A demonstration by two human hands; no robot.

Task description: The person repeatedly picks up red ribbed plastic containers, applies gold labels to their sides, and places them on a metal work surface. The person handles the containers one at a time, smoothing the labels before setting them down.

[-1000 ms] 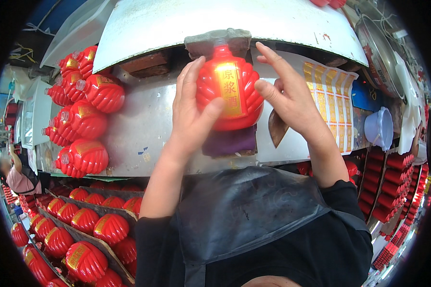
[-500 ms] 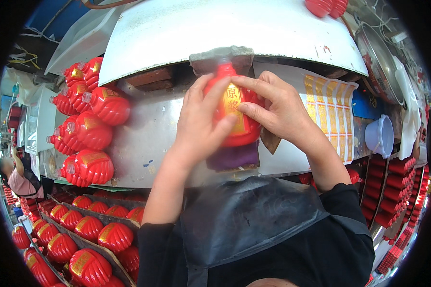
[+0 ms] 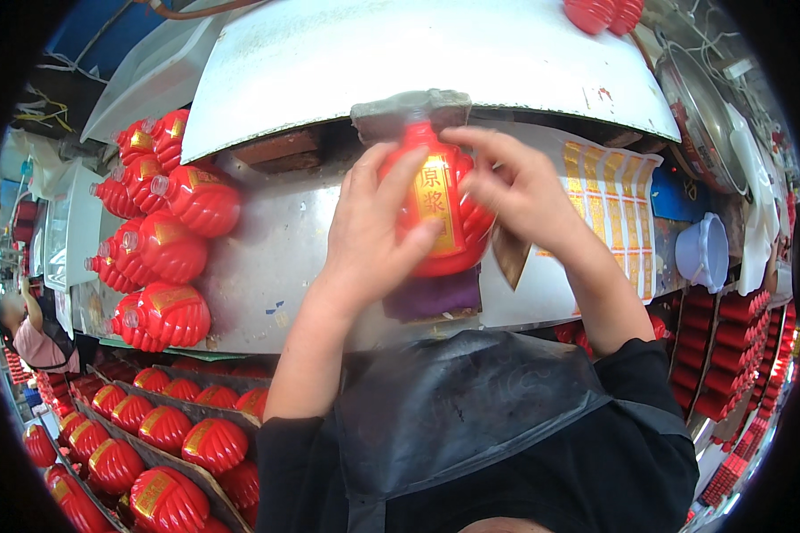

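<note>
A red ribbed bottle [image 3: 449,265] lies on the bench with its neck toward a grey block [image 3: 458,102] and a gold label [image 3: 433,202] on its upper face. My left hand [image 3: 369,222] grips the bottle's left side, its thumb across the label's edge. Over the bottle's right side is my right hand [image 3: 529,191], slightly blurred, fingers apart and bent, the index fingertip close to the bottle's shoulder. Beneath the bottle's base a purple cloth [image 3: 431,300] shows. To the right lies a sheet of gold labels [image 3: 606,200] on white backing.
Several red bottles [image 3: 173,244] stand piled at the bench's left. A white board [image 3: 400,53] spans the back. On the right are a pale blue bucket [image 3: 702,253] and a brown pointed piece [image 3: 510,256]. Crates of red bottles [image 3: 164,426] fill the lower left; a person [image 3: 44,338] is beyond.
My right hand has lifted off the label and drawn slightly right, uncovering more of the bottle. My left hand stays on the bottle.
</note>
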